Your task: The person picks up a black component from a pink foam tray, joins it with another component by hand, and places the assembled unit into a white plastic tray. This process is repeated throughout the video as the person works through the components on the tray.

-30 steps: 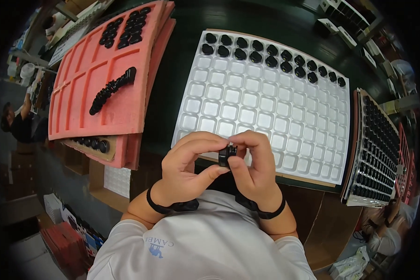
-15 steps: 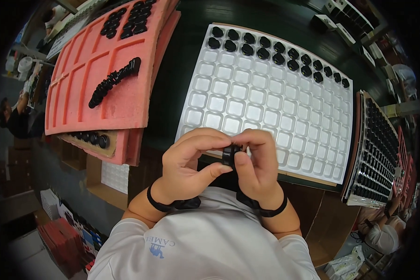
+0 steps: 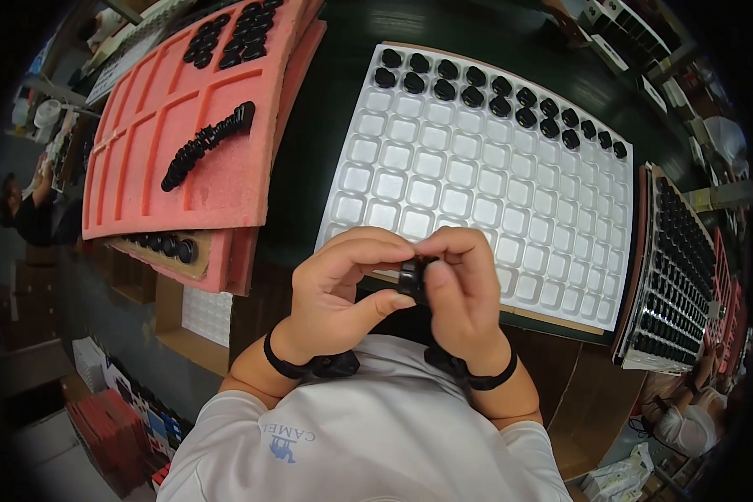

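Note:
Between my two hands, just in front of my chest, is a small black round part with a ring-like, glossy side. My left hand pinches it from the left, index finger at its top and thumb at its lower edge. From the right, my right hand closes on the same part, its thumb and bent fingers hiding that side. Beyond my hands lies a white moulded tray of square pockets. Similar black round parts fill its two far rows, apart from an unfilled pocket or so at the right end.
A pink foam tray on a stack at the left carries a curved row of black parts and clusters at its far end. Another filled tray stands at the right. Cardboard boxes are below the table; people are at both sides.
My right thumb has shifted slightly up across the black part, and the part has turned a little. My left hand keeps nearly the same hold.

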A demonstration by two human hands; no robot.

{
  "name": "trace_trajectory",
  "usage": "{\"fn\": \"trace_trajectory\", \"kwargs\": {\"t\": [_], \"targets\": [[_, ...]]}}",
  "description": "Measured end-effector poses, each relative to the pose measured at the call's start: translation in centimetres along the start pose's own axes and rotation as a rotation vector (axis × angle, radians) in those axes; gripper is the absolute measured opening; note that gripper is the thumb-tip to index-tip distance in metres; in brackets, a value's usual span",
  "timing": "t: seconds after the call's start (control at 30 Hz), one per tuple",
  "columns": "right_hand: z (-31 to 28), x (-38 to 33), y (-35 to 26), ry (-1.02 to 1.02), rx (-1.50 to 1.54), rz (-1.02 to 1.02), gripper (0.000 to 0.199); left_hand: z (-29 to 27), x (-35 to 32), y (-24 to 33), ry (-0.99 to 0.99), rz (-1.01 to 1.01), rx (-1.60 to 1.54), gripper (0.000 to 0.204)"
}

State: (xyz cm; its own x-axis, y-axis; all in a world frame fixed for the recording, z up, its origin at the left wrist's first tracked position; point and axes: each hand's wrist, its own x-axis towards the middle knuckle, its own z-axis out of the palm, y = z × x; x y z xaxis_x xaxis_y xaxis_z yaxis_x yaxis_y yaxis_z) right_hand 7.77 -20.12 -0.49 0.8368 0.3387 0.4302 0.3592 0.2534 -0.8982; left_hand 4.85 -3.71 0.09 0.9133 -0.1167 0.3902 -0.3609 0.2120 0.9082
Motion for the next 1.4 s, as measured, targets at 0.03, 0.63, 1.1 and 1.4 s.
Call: {"fn": "trace_trajectory", "kwargs": {"t": [0.03, 0.63, 1.1, 1.4], "targets": [[0.0, -0.1, 0.0, 0.022, 0.201, 0.068, 0.019, 0.0, 0.0, 0.1, -0.002, 0.000, 0.001, 0.038], [-0.2, 0.1, -0.5, 0.011, 0.363, 0.115, 0.024, -0.1, -0.3, 0.7, 0.058, -0.026, 0.027, 0.038], [-1.8, 1.1, -2.1, -0.162, -0.268, 0.019, 0.027, -0.3, 0.1, 0.1, 0.000, -0.071, 0.053, 0.040], [-9.7, 4.4, -4.2, -0.180, -0.824, 0.191, 0.023, -0.6, 1.2, -2.5, -0.023, -0.181, 0.280, 0.039]]}}
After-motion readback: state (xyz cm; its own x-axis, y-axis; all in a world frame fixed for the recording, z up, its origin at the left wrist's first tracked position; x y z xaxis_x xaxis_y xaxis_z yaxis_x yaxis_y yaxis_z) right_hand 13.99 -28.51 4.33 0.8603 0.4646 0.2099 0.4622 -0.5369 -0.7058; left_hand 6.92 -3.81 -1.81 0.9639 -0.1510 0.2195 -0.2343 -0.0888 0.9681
